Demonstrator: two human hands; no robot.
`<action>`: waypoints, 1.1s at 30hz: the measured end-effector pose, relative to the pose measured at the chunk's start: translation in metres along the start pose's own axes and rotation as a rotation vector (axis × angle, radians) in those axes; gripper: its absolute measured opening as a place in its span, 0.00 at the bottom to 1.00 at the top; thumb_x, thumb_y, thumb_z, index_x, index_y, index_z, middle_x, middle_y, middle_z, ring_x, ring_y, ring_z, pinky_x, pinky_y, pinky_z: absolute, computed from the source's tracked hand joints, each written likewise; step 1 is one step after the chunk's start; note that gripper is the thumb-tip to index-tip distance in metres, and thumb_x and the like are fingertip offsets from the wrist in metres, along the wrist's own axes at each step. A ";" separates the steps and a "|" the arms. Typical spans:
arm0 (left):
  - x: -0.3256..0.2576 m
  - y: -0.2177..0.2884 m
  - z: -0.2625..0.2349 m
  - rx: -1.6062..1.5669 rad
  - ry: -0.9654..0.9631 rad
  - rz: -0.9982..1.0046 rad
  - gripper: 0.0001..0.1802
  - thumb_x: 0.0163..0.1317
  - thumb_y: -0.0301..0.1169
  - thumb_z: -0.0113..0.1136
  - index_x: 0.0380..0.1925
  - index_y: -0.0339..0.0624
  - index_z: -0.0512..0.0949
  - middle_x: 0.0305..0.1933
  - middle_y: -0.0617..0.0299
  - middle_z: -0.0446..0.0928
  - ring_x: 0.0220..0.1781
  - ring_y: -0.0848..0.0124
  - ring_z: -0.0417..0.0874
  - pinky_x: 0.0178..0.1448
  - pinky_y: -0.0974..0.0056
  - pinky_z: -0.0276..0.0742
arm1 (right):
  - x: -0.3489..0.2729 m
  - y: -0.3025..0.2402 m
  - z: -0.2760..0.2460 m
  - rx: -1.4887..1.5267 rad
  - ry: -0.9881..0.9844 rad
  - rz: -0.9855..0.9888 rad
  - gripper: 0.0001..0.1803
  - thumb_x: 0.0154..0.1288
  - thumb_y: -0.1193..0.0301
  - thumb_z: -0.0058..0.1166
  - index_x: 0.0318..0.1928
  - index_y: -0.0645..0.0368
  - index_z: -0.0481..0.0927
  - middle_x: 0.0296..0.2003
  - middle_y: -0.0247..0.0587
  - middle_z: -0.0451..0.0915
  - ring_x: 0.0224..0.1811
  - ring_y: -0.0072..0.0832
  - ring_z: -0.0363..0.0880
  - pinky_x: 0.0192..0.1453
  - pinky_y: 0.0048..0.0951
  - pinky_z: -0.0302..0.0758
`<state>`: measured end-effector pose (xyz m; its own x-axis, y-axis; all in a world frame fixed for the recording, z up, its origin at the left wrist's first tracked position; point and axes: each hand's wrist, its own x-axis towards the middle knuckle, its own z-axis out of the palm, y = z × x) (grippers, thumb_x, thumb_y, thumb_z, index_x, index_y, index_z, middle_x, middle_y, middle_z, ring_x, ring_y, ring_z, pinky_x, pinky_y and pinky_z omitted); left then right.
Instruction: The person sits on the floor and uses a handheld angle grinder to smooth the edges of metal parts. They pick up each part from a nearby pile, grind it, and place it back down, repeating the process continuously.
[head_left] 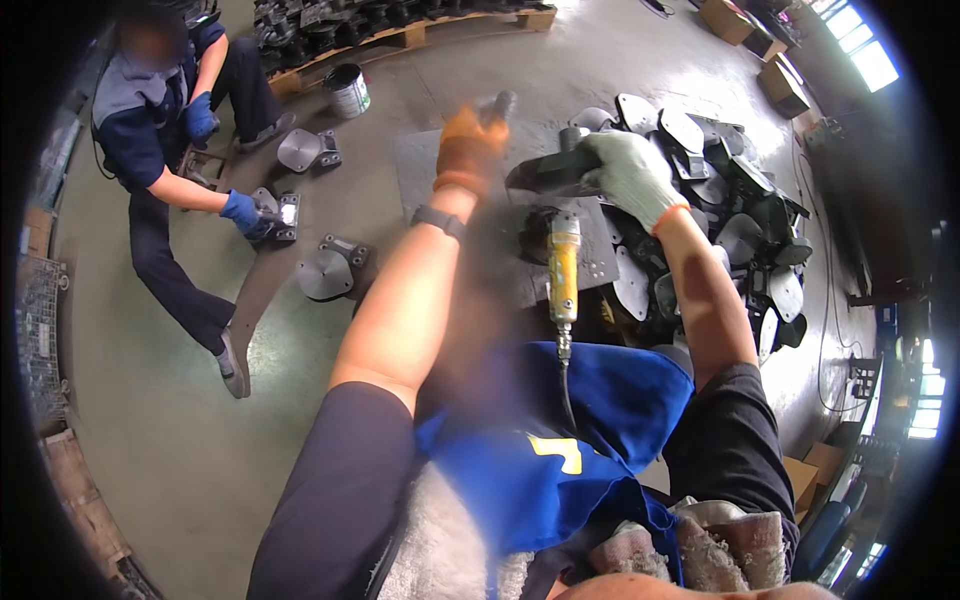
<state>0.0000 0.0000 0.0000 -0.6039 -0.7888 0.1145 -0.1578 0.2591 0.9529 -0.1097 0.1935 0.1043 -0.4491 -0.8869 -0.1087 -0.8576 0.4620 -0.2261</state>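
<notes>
My left hand [468, 150], in an orange glove blurred by motion, is closed around a dark cylindrical piece [505, 106] whose rounded end sticks out at the far side. In a white knit glove, my right hand [638, 178] grips a dark metal part [552, 172] with a flat arm and a short round stub. Nearer to me, a yellow air grinder [564, 265] with a hose lies below the held part, its head over a grey metal plate [595, 240]. Neither hand touches the grinder.
Finished-looking dark metal castings [740, 235] lie heaped at the right. To the left, a co-worker in blue gloves [240, 212] handles a similar bracket [285, 215], with other brackets [325, 272] on the floor. A paint tin [347, 92] stands by a loaded wooden pallet [410, 37].
</notes>
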 end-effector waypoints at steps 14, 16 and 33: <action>0.037 -0.046 0.011 0.268 -0.072 0.158 0.19 0.68 0.40 0.62 0.51 0.37 0.83 0.47 0.47 0.87 0.53 0.50 0.87 0.60 0.55 0.80 | 0.065 -0.023 0.025 0.096 0.521 -0.129 0.28 0.61 0.69 0.65 0.64 0.51 0.79 0.54 0.48 0.85 0.54 0.48 0.85 0.58 0.45 0.81; 0.022 -0.005 0.004 0.248 -0.092 0.072 0.19 0.67 0.41 0.62 0.49 0.37 0.83 0.45 0.48 0.87 0.52 0.49 0.87 0.59 0.54 0.80 | 0.026 -0.017 0.038 0.154 0.636 0.041 0.35 0.61 0.59 0.70 0.66 0.56 0.75 0.57 0.52 0.83 0.55 0.49 0.85 0.58 0.45 0.80; 0.028 -0.061 -0.008 -0.028 0.072 -0.912 0.38 0.71 0.59 0.51 0.65 0.38 0.76 0.71 0.50 0.75 0.69 0.56 0.77 0.74 0.55 0.68 | -0.106 0.020 0.184 1.099 -0.133 0.572 0.18 0.59 0.59 0.72 0.40 0.59 0.83 0.27 0.36 0.82 0.23 0.26 0.82 0.27 0.30 0.77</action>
<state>-0.0008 -0.0426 -0.0531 -0.2043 -0.7140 -0.6697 -0.5298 -0.4946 0.6890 -0.0331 0.2949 -0.0672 -0.6046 -0.5843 -0.5414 0.1455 0.5872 -0.7963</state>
